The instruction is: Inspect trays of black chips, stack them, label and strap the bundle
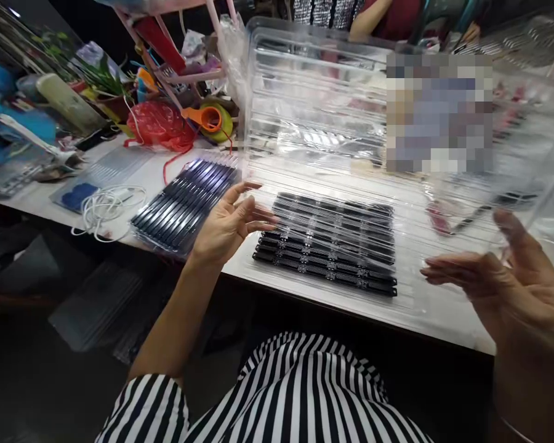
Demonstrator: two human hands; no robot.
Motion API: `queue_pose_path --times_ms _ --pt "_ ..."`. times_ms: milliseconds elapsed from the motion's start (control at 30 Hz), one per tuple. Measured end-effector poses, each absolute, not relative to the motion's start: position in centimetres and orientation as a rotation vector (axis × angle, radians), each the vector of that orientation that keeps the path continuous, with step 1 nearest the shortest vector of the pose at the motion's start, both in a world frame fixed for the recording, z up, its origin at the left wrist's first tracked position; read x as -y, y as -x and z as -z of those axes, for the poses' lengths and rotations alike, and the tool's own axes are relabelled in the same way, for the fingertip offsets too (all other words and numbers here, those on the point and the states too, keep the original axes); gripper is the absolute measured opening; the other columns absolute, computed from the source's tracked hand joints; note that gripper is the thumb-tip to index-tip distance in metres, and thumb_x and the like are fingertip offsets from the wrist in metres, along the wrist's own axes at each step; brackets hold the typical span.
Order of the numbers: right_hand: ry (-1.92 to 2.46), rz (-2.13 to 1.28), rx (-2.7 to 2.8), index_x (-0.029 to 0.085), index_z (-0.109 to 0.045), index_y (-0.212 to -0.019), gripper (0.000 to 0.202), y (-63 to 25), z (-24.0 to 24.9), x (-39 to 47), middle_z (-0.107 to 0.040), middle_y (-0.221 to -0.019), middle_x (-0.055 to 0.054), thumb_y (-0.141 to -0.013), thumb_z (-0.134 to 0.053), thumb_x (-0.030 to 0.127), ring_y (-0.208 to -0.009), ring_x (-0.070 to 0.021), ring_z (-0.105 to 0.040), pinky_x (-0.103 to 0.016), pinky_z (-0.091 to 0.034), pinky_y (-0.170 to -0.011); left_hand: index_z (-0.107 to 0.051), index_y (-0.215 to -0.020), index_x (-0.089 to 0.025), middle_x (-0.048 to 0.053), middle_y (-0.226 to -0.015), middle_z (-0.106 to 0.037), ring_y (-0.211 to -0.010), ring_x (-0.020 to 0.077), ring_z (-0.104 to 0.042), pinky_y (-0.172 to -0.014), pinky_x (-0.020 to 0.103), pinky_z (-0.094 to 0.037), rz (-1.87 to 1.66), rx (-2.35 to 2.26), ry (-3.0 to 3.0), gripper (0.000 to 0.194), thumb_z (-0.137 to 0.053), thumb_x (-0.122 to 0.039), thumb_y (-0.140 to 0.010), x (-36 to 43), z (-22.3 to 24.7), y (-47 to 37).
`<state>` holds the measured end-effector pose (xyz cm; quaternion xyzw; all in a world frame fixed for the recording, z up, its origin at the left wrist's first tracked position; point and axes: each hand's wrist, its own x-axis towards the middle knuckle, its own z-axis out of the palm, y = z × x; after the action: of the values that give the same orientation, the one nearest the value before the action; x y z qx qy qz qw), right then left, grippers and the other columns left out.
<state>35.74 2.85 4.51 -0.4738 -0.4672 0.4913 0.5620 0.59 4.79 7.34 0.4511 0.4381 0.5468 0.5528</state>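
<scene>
A large clear ribbed plastic tray (314,92) is tilted up in front of me, blurred by motion. My left hand (224,227) is at its lower left edge, the fingers around the rim. At the lower right side, my right hand (517,283) holds the tray between raised thumb and fingers; its grip is partly blurred. Below, rows of black perforated strips (325,267) lie side by side on the table, partly seen through the clear plastic. To the left of my left hand lies a stack of trays with glossy black strips (184,203).
The white table (240,264) carries a coiled white cable (104,209), a red plastic bag (161,126), an orange funnel-like piece (207,118) and potted plants (106,80). A pink-legged rack (194,77) stands behind. Across the table, a person's arm (369,18) shows.
</scene>
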Motion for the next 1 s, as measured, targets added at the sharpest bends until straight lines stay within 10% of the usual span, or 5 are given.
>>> queue_pose_path --times_ms 333,433,767,900,1000 --pt "1.434 -1.301 1.269 0.023 -0.039 -0.139 0.075 -35.8 -3.0 -2.6 -0.069 -0.069 -0.004 -0.073 -0.07 0.041 -0.053 -0.0158 -0.06 -0.025 -0.046 -0.046 -0.059 -0.118 -0.011 -0.002 -0.06 -0.056 -0.058 0.0126 -0.054 -0.057 0.025 -0.045 -0.989 -1.785 -1.355 0.049 -0.055 -0.044 -0.082 -1.5 -3.2 2.2" --pt "1.515 -1.342 1.261 0.016 -0.039 -0.138 0.083 -35.8 -2.4 -2.4 -0.064 -0.065 -0.002 -0.069 -0.071 0.048 -0.048 -0.0136 -0.053 -0.025 -0.041 -0.041 -0.062 -0.115 -0.011 0.007 -0.08 -0.068 -0.079 0.0214 -0.062 -0.072 0.034 -0.049 -0.787 -1.974 -1.555 0.048 -0.045 -0.046 -0.086 -0.6 -2.4 2.4" --pt "1.863 -0.516 1.69 0.012 -0.057 -0.124 0.074 -36.8 -2.1 -2.1 -0.045 -0.051 0.005 -0.076 -0.051 0.067 -0.04 -0.0119 -0.043 -0.028 -0.037 -0.045 -0.059 -0.119 -0.011 0.014 -0.102 -0.064 -0.095 0.0254 -0.061 -0.086 0.039 -0.047 -0.555 -2.155 -1.908 0.049 -0.038 -0.044 -0.089 -1.4 -2.9 2.8" --pt "1.638 -0.044 2.01 0.01 -0.051 -0.129 0.07 -34.1 -2.6 -4.3 -0.067 -0.093 -0.014 -0.088 -0.031 0.062 -0.082 -0.0262 -0.063 -0.042 -0.048 -0.071 -0.046 -0.133 -0.01 0.018 -0.136 -0.047 -0.127 0.0288 -0.041 -0.103 0.043 -0.035 -0.476 -1.988 -2.263 0.058 -0.032 -0.049 -0.092 -4.6 -2.9 0.4" --pt "1.377 -0.018 2.497 0.015 -0.041 -0.138 0.071 -31.7 -2.1 -5.6 -0.041 -0.141 -0.017 -0.088 -0.028 0.064 -0.128 -0.0362 -0.038 -0.058 -0.032 -0.097 -0.031 -0.142 -0.014 0.013 -0.15 -0.026 -0.14 0.0295 -0.016 -0.11 0.05 -0.02 -0.235 -1.804 -2.488 0.064 -0.031 -0.053 -0.091 -6.2 -1.7 -2.1"
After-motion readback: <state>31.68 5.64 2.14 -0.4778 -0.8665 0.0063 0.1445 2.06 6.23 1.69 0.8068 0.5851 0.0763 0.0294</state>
